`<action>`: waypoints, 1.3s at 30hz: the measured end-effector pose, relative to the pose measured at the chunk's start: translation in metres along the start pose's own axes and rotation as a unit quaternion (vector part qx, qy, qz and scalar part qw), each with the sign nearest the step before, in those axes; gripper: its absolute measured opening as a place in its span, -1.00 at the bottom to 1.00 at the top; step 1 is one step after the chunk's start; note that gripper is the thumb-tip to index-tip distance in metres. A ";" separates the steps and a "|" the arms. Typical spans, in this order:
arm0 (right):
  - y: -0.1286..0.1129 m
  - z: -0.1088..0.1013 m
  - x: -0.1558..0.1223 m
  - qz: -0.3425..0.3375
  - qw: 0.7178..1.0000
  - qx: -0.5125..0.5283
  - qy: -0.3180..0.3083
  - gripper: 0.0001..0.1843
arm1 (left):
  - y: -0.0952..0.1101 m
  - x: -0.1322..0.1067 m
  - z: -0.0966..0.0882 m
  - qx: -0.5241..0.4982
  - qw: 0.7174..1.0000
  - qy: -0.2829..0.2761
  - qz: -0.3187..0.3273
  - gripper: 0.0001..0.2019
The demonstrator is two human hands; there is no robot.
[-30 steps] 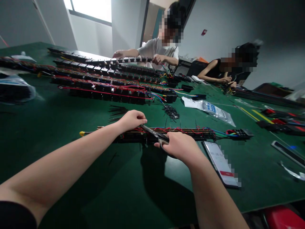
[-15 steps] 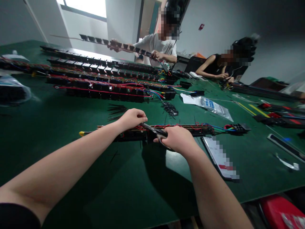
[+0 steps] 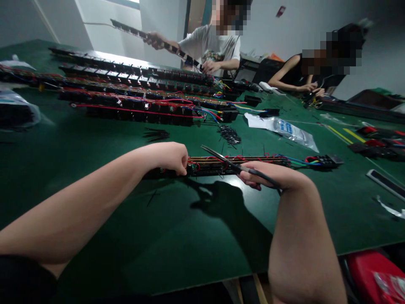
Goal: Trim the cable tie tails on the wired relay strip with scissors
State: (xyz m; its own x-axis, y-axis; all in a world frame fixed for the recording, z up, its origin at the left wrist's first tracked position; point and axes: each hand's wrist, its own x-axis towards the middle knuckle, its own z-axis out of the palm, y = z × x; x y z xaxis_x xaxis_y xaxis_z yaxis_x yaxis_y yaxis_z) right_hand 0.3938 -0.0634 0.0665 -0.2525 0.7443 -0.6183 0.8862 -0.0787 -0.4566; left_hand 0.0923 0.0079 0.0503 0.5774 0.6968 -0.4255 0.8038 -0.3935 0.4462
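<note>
A long black wired strip [image 3: 207, 166] with red wires and brass-coloured rods lies across the table in front of me. Over its left part is my left hand [image 3: 177, 157], its fingers curled closed; whatever they grip is hidden. My right hand [image 3: 255, 173] holds a pair of scissors [image 3: 218, 154] above the strip's right half, the blades pointing left and up, nearly together. Thin black tie ends stick up from the strip. At its right end, blue and green wires run to a black connector [image 3: 325, 161].
Behind the strip lie two piles of thin black ties [image 3: 229, 135] [image 3: 156, 134] and a clear plastic bag [image 3: 292, 128]. Several wired black strips [image 3: 136, 112] fill the back left. A person in white [image 3: 210, 42] handles another strip; a second person [image 3: 294, 76] works at the right.
My right hand has drawn the scissors back to the right and turned over. The left hand has curled and moved slightly left. My right forearm now covers where the phone lay.
</note>
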 end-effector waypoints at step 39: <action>0.008 0.008 0.030 -0.040 0.994 0.014 -0.097 -0.12 | 0.015 0.008 0.032 0.025 1.000 -0.003 0.007 -0.75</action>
State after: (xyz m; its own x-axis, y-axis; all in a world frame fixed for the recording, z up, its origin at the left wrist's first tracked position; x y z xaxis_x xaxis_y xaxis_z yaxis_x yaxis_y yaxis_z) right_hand 0.3898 -0.0469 0.0386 -0.3935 0.6072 -0.6902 0.8501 -0.0455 -0.5247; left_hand 0.1134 -0.0119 0.0285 0.5890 0.6875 -0.4248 0.8020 -0.4326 0.4118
